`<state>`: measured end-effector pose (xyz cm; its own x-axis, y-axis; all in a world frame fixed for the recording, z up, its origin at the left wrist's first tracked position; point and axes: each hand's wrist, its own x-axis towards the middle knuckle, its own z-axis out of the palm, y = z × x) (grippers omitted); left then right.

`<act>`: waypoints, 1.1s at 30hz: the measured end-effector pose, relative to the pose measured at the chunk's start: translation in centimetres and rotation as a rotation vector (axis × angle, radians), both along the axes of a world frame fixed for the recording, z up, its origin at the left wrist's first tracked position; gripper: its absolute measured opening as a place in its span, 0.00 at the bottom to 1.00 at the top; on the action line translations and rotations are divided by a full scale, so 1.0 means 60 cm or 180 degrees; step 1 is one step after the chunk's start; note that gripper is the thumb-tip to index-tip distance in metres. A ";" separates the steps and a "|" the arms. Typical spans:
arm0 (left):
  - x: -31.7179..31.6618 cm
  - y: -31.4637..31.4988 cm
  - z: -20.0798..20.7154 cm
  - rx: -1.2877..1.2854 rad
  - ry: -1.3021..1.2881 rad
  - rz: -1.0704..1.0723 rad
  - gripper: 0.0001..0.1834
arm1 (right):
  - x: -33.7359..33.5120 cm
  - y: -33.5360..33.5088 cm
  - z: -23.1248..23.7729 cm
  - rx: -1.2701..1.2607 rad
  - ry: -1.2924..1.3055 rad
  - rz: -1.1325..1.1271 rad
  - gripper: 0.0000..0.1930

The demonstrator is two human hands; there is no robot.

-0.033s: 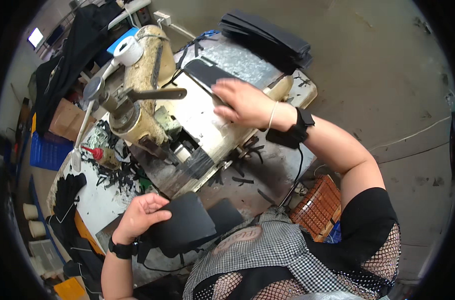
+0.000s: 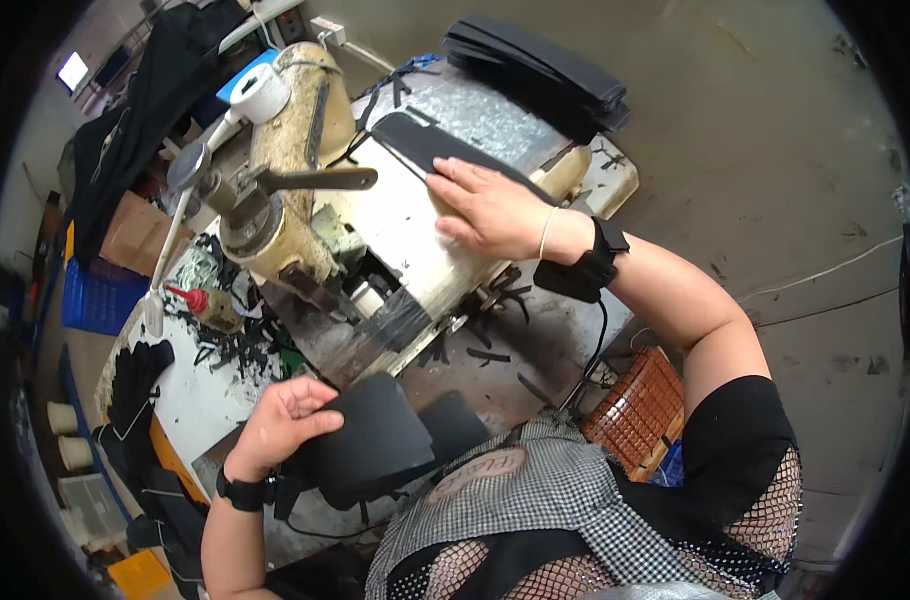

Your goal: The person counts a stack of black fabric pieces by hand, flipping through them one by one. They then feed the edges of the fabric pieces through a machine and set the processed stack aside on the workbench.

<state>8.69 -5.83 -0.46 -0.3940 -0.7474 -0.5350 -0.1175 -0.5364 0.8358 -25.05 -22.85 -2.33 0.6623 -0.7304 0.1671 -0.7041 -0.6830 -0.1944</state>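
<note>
My left hand (image 2: 280, 428) pinches the left edge of a flat black sheet piece (image 2: 375, 430) between thumb and fingers, low in front of the machine. Behind it lies another black piece (image 2: 453, 428), partly covered. My right hand (image 2: 495, 212) is spread over the pale bed of the sewing-type machine (image 2: 395, 215). Its fingertips touch the near edge of a long black strip-shaped piece (image 2: 420, 140) lying along the far side of the bed. The palm hides part of the bed. A metal lever (image 2: 320, 180) juts from the machine head, left of my right hand.
A thick stack of black pieces (image 2: 535, 75) stands at the far table edge. Black scraps (image 2: 240, 345) and a red-tipped bottle (image 2: 210, 305) lie left of the machine. A lamp arm (image 2: 165, 250) rises there. A woven brown seat (image 2: 630, 405) is at my right.
My right hand has shifted very slightly, and more of the long black piece shows beyond its fingers. The left hand keeps its hold. The whole view has moved a little.
</note>
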 end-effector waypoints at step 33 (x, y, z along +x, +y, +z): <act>0.005 -0.054 0.027 -0.0402 -0.0298 -0.0196 0.13 | -0.168 -0.009 0.104 0.1255 -0.1354 -0.0869 0.11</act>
